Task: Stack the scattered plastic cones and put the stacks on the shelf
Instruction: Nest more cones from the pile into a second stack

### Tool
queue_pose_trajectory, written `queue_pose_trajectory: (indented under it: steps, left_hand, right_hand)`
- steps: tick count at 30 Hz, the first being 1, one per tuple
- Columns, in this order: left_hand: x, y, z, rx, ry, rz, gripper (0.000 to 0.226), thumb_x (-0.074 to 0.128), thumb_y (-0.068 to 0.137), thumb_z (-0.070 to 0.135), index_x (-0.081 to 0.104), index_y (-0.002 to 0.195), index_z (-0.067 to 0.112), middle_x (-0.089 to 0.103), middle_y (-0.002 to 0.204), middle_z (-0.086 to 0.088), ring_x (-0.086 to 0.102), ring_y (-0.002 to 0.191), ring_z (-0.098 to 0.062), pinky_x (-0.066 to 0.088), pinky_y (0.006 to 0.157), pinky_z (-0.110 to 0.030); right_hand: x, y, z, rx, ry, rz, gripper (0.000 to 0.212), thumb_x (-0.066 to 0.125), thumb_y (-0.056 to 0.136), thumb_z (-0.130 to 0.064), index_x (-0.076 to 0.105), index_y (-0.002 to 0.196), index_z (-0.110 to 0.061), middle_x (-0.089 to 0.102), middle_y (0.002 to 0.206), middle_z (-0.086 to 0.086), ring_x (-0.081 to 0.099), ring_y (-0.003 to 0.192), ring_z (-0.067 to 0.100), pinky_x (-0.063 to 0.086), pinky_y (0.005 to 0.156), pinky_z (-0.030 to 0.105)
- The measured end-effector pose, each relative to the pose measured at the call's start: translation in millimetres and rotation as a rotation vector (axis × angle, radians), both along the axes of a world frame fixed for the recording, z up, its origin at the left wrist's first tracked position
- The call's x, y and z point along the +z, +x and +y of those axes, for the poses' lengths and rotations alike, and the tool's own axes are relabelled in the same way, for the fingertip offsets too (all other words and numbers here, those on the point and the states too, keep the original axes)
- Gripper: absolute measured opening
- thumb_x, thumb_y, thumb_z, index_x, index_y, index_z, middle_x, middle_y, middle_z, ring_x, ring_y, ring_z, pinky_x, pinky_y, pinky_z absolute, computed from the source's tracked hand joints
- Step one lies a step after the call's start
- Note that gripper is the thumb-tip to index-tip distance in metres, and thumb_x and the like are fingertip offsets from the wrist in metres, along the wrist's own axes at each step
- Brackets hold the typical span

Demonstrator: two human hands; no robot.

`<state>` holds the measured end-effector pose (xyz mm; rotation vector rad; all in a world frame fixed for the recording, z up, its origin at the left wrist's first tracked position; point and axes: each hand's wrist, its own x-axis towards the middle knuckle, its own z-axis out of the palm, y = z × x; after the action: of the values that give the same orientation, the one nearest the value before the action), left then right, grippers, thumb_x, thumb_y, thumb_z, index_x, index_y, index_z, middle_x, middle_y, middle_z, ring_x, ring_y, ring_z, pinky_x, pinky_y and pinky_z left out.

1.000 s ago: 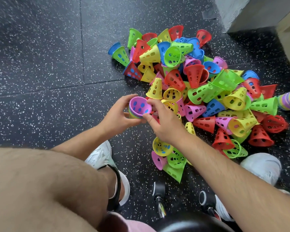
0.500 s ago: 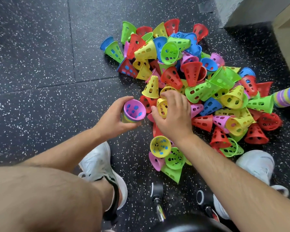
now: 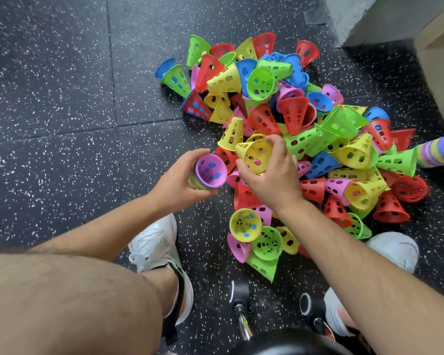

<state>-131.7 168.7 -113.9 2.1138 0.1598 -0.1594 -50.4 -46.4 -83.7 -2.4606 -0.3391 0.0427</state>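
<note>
The left hand [image 3: 180, 180] had its fingers curled round a small stack [image 3: 210, 170] with a purple cone on top. Just beside it, the right hand [image 3: 272, 175] held a yellow cone [image 3: 256, 155] tight. Behind them, the big pile of cones [image 3: 305, 119] lay on the black floor [image 3: 62, 98].

**Legible Markings: None Found**

No text, label, brand, number or sign can be read on any surface in view. Two dark objects [image 3: 239, 293] at 6 o'clock carry small white marks. One is a curved stroke and the other a ring, and both are too small and blurred to read as a letter or logo.
</note>
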Motion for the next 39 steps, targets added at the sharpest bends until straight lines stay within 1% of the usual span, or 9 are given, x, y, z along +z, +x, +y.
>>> queue_pose_trajectory:
  steps: [5, 10, 14, 16, 20, 25, 27, 33, 39]
  left_hand:
    - [2, 7, -5, 0.009, -0.076, 0.012, 0.085, 0.098, 0.068, 0.019, 0.05, 0.138, 0.018, 0.063, 0.125, 0.016, 0.061, 0.113, 0.006, 0.046, 0.097, -0.013]
    - [11, 6, -14, -0.074, -0.108, -0.031, 0.079, 0.085, 0.067, 0.048, 0.05, 0.135, 0.028, 0.061, 0.126, 0.016, 0.06, 0.117, 0.005, 0.045, 0.101, -0.014]
    - [7, -2, -16, -0.144, -0.067, -0.021, 0.082, 0.091, 0.072, 0.032, 0.052, 0.143, 0.015, 0.06, 0.136, 0.002, 0.059, 0.126, -0.008, 0.046, 0.11, -0.027]
    - [3, -7, -16, -0.162, -0.054, 0.001, 0.081, 0.094, 0.074, 0.022, 0.053, 0.144, 0.014, 0.061, 0.137, 0.002, 0.06, 0.125, -0.009, 0.047, 0.11, -0.032]
    - [-1, -13, -12, -0.237, -0.034, 0.054, 0.081, 0.095, 0.072, 0.018, 0.054, 0.141, 0.016, 0.062, 0.133, 0.006, 0.06, 0.12, -0.003, 0.047, 0.107, -0.027]
    - [-7, -22, -15, -0.326, 0.018, 0.103, 0.083, 0.095, 0.07, 0.018, 0.052, 0.141, 0.017, 0.057, 0.13, 0.013, 0.051, 0.114, 0.019, 0.036, 0.098, -0.004]
    - [-9, -26, -15, -0.321, 0.027, 0.101, 0.082, 0.095, 0.07, 0.017, 0.053, 0.14, 0.019, 0.056, 0.127, 0.016, 0.05, 0.113, 0.022, 0.034, 0.095, 0.0]
    - [-11, -33, -13, -0.309, 0.03, 0.149, 0.084, 0.094, 0.068, 0.025, 0.051, 0.14, 0.029, 0.058, 0.132, 0.015, 0.056, 0.119, 0.004, 0.043, 0.102, -0.014]
    - [-9, -32, -13, -0.189, -0.031, 0.139, 0.079, 0.094, 0.068, 0.018, 0.054, 0.136, 0.024, 0.063, 0.129, 0.011, 0.061, 0.118, -0.004, 0.048, 0.106, -0.029]
  right_hand:
    - [19, -7, 7, 0.173, 0.194, -0.01, 0.072, 0.062, 0.085, -0.058, 0.049, 0.137, -0.009, 0.054, 0.132, 0.003, 0.05, 0.125, 0.017, 0.038, 0.107, 0.03]
    - [8, -15, 12, 0.412, -0.08, 0.125, 0.079, 0.058, 0.087, -0.066, 0.042, 0.148, -0.019, 0.048, 0.147, -0.004, 0.037, 0.137, 0.015, 0.029, 0.115, 0.041]
    - [2, -26, 3, 0.446, -0.11, 0.199, 0.091, 0.051, 0.084, -0.077, 0.03, 0.154, -0.023, 0.039, 0.154, -0.005, 0.03, 0.142, 0.014, 0.022, 0.116, 0.037]
    - [-1, -33, -6, 0.386, -0.093, 0.128, 0.084, 0.05, 0.084, -0.075, 0.039, 0.145, -0.018, 0.047, 0.143, -0.002, 0.04, 0.134, 0.017, 0.031, 0.112, 0.037]
    - [-7, -55, -27, 0.204, -0.177, -0.163, 0.063, 0.057, 0.081, -0.068, 0.056, 0.109, -0.012, 0.054, 0.1, 0.001, 0.053, 0.093, 0.024, 0.045, 0.082, 0.043]
    - [-22, -95, -49, 0.311, -0.563, -0.091, 0.096, 0.047, 0.065, -0.092, 0.052, 0.118, -0.012, 0.053, 0.102, 0.004, 0.05, 0.089, 0.027, 0.042, 0.075, 0.042]
    - [-28, -101, -49, 0.33, -0.681, -0.065, 0.096, 0.044, 0.065, -0.09, 0.049, 0.124, -0.015, 0.053, 0.103, 0.003, 0.049, 0.09, 0.026, 0.042, 0.076, 0.042]
    - [-32, -97, -41, 0.353, -0.674, -0.001, 0.082, 0.056, 0.072, -0.073, 0.048, 0.129, -0.014, 0.055, 0.112, 0.001, 0.051, 0.101, 0.025, 0.042, 0.087, 0.041]
    - [-22, -83, -47, 0.285, -0.463, 0.004, 0.08, 0.049, 0.074, -0.079, 0.051, 0.125, -0.017, 0.05, 0.109, -0.002, 0.049, 0.101, 0.02, 0.044, 0.09, 0.038]
